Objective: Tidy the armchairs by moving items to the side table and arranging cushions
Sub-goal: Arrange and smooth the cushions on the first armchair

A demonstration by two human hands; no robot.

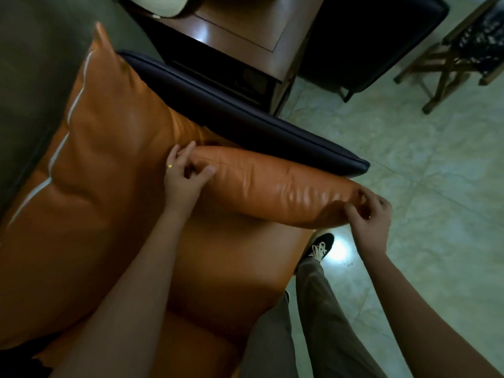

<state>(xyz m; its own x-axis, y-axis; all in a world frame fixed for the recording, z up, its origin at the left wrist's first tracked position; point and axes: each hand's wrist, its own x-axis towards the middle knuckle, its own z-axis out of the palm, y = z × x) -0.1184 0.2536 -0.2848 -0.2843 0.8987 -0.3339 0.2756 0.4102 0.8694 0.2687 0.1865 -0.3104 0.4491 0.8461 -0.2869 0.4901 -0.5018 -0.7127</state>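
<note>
A long orange leather side cushion point(272, 192) lies along the dark navy armrest point(245, 126) of the armchair. My left hand point(185, 175) pinches its back end, next to the large orange back cushion point(103, 159). My right hand point(371, 214) pinches its front end, at the chair's front edge. The orange seat point(231, 257) lies below both arms. The brown wooden side table point(231, 36) stands just behind the armrest, with a pale cap point(161, 4) at its top edge.
A second dark armchair point(368, 42) stands right of the side table. A wooden folding stool point(469, 47) is at the upper right. Pale tiled floor point(422, 159) spreads to the right. My legs and a black shoe point(319, 248) are beside the seat.
</note>
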